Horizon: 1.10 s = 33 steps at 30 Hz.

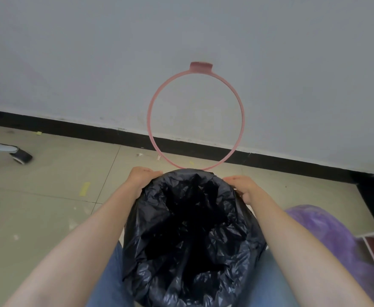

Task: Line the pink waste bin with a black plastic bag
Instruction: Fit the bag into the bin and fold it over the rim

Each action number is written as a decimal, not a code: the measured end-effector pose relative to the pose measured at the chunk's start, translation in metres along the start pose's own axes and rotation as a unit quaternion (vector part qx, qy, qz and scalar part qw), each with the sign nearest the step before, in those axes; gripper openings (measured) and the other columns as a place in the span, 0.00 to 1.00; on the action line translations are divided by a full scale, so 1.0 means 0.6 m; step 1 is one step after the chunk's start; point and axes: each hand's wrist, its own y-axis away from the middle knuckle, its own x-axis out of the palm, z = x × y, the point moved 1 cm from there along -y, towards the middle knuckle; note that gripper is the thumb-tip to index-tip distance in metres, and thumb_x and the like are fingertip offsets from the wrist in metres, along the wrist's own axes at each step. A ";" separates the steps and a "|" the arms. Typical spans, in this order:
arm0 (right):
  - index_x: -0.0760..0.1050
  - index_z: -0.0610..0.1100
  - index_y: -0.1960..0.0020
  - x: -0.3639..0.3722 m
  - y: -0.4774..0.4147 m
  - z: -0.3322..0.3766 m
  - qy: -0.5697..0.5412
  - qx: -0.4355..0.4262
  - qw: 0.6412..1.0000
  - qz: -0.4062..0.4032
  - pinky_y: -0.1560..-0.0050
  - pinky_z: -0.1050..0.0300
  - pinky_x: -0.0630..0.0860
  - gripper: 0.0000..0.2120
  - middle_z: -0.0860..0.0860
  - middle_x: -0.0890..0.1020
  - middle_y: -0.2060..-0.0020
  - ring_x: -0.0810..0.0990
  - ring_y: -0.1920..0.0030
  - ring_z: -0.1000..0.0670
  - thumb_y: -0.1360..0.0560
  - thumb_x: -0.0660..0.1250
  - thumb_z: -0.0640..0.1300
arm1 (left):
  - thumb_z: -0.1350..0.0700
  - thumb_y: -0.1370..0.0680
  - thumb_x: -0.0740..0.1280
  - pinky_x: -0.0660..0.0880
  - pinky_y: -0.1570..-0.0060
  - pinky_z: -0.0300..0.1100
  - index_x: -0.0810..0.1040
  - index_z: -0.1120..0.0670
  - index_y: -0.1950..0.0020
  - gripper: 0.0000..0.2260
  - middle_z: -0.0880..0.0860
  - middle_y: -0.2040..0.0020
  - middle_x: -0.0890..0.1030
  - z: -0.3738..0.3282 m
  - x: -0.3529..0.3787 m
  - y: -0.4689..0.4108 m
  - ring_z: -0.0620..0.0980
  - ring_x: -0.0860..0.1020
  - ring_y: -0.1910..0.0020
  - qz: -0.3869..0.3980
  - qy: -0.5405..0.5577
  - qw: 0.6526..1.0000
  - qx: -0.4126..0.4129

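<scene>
from the head view, i look down at a black plastic bag point(188, 235) that is spread open and folded over the rim of the bin, which sits between my knees. the bag covers the bin so fully that none of the pink body shows; only crinkled black film is visible, inside and down the outer sides.

my left hand point(140, 177) rests on the far left edge of the bag's mouth, its fingers curled over the rim and pressing the film there. my right hand point(244, 188) sits on the far right edge, its fingers narrow and bent down over the folded plastic. i cannot tell whether either hand truly pinches the film or only lies on it.

just beyond the bag a pink ring point(196, 120) stands upright, hinged up from the far rim, with a small tab at its top against the pale wall point(181, 36).

a black skirting strip point(70, 129) runs along the foot of the wall, and the tiled floor point(48, 196) carries small scraps. a chair castor point(21, 155) shows at the left. my jeans point(106, 282) frame the bin, and something purple point(323, 235) lies at the right.
</scene>
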 end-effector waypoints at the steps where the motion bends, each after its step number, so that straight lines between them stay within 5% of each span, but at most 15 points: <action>1: 0.78 0.35 0.48 -0.008 -0.001 -0.007 -0.016 0.007 1.000 -0.018 0.53 0.51 0.75 0.09 0.42 0.78 0.57 0.75 0.55 0.43 0.27 0.65 0.32 | 0.58 0.29 0.72 0.73 0.61 0.43 0.74 0.60 0.65 0.10 0.58 0.64 0.78 0.000 0.000 -0.001 0.55 0.76 0.64 -0.017 -0.015 1.000 0.009; 5: 0.77 0.37 0.46 -0.035 0.042 -0.023 0.115 -0.230 0.948 -0.186 0.43 0.55 0.69 0.12 0.40 0.79 0.47 0.76 0.45 0.42 0.26 0.60 0.31 | 0.54 0.24 0.63 0.70 0.43 0.52 0.76 0.59 0.45 0.11 0.61 0.42 0.76 -0.005 -0.013 0.023 0.59 0.73 0.43 -0.136 -0.174 0.963 0.154; 7: 0.75 0.40 0.42 -0.038 0.077 -0.043 0.254 -0.359 0.886 -0.146 0.38 0.57 0.63 0.12 0.42 0.77 0.40 0.71 0.37 0.43 0.24 0.61 0.37 | 0.50 0.23 0.59 0.67 0.40 0.55 0.71 0.56 0.36 0.18 0.60 0.35 0.71 0.009 -0.023 0.059 0.60 0.67 0.36 -0.193 -0.314 0.895 0.253; 9: 0.66 0.44 0.32 -0.037 0.094 -0.072 0.328 -0.361 0.872 -0.045 0.36 0.59 0.59 0.20 0.45 0.71 0.34 0.66 0.32 0.45 0.23 0.61 0.43 | 0.43 0.24 0.57 0.68 0.40 0.56 0.64 0.55 0.31 0.24 0.59 0.31 0.68 0.041 -0.021 0.092 0.60 0.66 0.34 -0.147 -0.431 0.850 0.266; 12: 0.55 0.48 0.28 -0.028 0.091 -0.098 0.303 -0.293 0.906 0.043 0.37 0.59 0.62 0.26 0.47 0.68 0.31 0.67 0.32 0.47 0.23 0.60 0.41 | 0.42 0.26 0.63 0.72 0.47 0.48 0.53 0.49 0.27 0.33 0.58 0.34 0.69 0.088 -0.015 0.117 0.60 0.72 0.40 -0.028 -0.397 0.900 0.177; 16: 0.59 0.49 0.29 -0.026 0.068 -0.090 0.266 -0.281 0.922 0.016 0.40 0.61 0.64 0.24 0.48 0.71 0.32 0.71 0.34 0.46 0.23 0.60 0.38 | 0.54 0.29 0.71 0.73 0.55 0.43 0.68 0.52 0.37 0.23 0.54 0.45 0.79 0.092 -0.026 0.103 0.50 0.77 0.52 0.011 -0.108 0.988 0.114; 19: 0.62 0.46 0.30 -0.033 0.056 -0.065 0.269 -0.281 0.921 -0.002 0.37 0.56 0.66 0.23 0.47 0.71 0.32 0.70 0.34 0.45 0.24 0.61 0.37 | 0.49 0.27 0.69 0.77 0.54 0.45 0.74 0.59 0.41 0.20 0.57 0.48 0.82 0.077 -0.032 0.091 0.54 0.80 0.52 0.082 0.068 0.994 -0.013; 21: 0.59 0.44 0.29 -0.035 0.055 -0.045 0.277 -0.261 0.925 -0.014 0.35 0.52 0.66 0.25 0.43 0.69 0.31 0.69 0.33 0.42 0.24 0.62 0.38 | 0.46 0.24 0.63 0.75 0.48 0.47 0.75 0.60 0.41 0.20 0.58 0.46 0.80 0.060 -0.032 0.090 0.56 0.79 0.49 0.064 0.111 0.992 -0.016; 23: 0.55 0.44 0.27 -0.034 0.069 -0.033 0.382 -0.259 0.884 -0.080 0.34 0.48 0.66 0.30 0.39 0.66 0.30 0.66 0.32 0.39 0.25 0.65 0.45 | 0.45 0.22 0.58 0.70 0.43 0.49 0.71 0.59 0.37 0.21 0.58 0.41 0.77 0.055 -0.035 0.091 0.58 0.74 0.43 -0.029 0.025 0.998 0.048; 24: 0.55 0.43 0.28 -0.028 0.086 -0.029 0.462 -0.312 0.819 -0.135 0.35 0.45 0.67 0.32 0.38 0.66 0.31 0.65 0.31 0.38 0.26 0.66 0.48 | 0.46 0.22 0.56 0.68 0.40 0.51 0.68 0.58 0.34 0.21 0.58 0.36 0.74 0.057 -0.038 0.095 0.59 0.71 0.38 -0.095 -0.093 0.984 0.117; 26: 0.63 0.44 0.32 -0.004 0.116 -0.034 0.546 -0.501 0.655 -0.152 0.39 0.41 0.72 0.31 0.39 0.72 0.35 0.70 0.34 0.37 0.31 0.70 0.52 | 0.48 0.22 0.57 0.68 0.38 0.55 0.67 0.56 0.34 0.20 0.59 0.33 0.72 0.065 -0.032 0.127 0.60 0.69 0.35 -0.212 -0.363 0.850 0.316; 28: 0.66 0.48 0.33 0.024 0.131 -0.059 0.641 -0.557 0.528 -0.003 0.34 0.37 0.65 0.27 0.42 0.72 0.33 0.66 0.30 0.39 0.29 0.64 0.56 | 0.46 0.26 0.59 0.69 0.39 0.60 0.72 0.54 0.36 0.21 0.57 0.33 0.73 0.076 0.001 0.161 0.60 0.70 0.33 -0.174 -0.547 0.665 0.477; 29: 0.64 0.50 0.31 0.031 0.130 -0.071 0.703 -0.483 0.514 0.086 0.29 0.36 0.54 0.25 0.43 0.66 0.29 0.58 0.26 0.41 0.26 0.59 0.58 | 0.45 0.26 0.58 0.63 0.34 0.62 0.71 0.52 0.34 0.22 0.56 0.30 0.69 0.083 0.020 0.171 0.59 0.65 0.29 -0.071 -0.634 0.603 0.479; 31: 0.60 0.50 0.29 0.029 0.111 -0.089 0.830 -0.261 0.466 0.159 0.28 0.35 0.36 0.28 0.44 0.57 0.25 0.46 0.25 0.41 0.24 0.50 0.63 | 0.41 0.23 0.53 0.41 0.29 0.63 0.62 0.52 0.29 0.26 0.56 0.25 0.59 0.094 0.045 0.169 0.59 0.51 0.25 0.118 -0.758 0.559 0.315; 33: 0.59 0.47 0.28 0.027 0.098 -0.087 0.898 -0.142 0.385 0.156 0.29 0.35 0.33 0.31 0.44 0.59 0.26 0.47 0.25 0.40 0.24 0.49 0.65 | 0.39 0.23 0.50 0.33 0.31 0.62 0.58 0.53 0.27 0.28 0.57 0.25 0.60 0.085 0.055 0.158 0.60 0.51 0.26 0.156 -0.829 0.509 0.170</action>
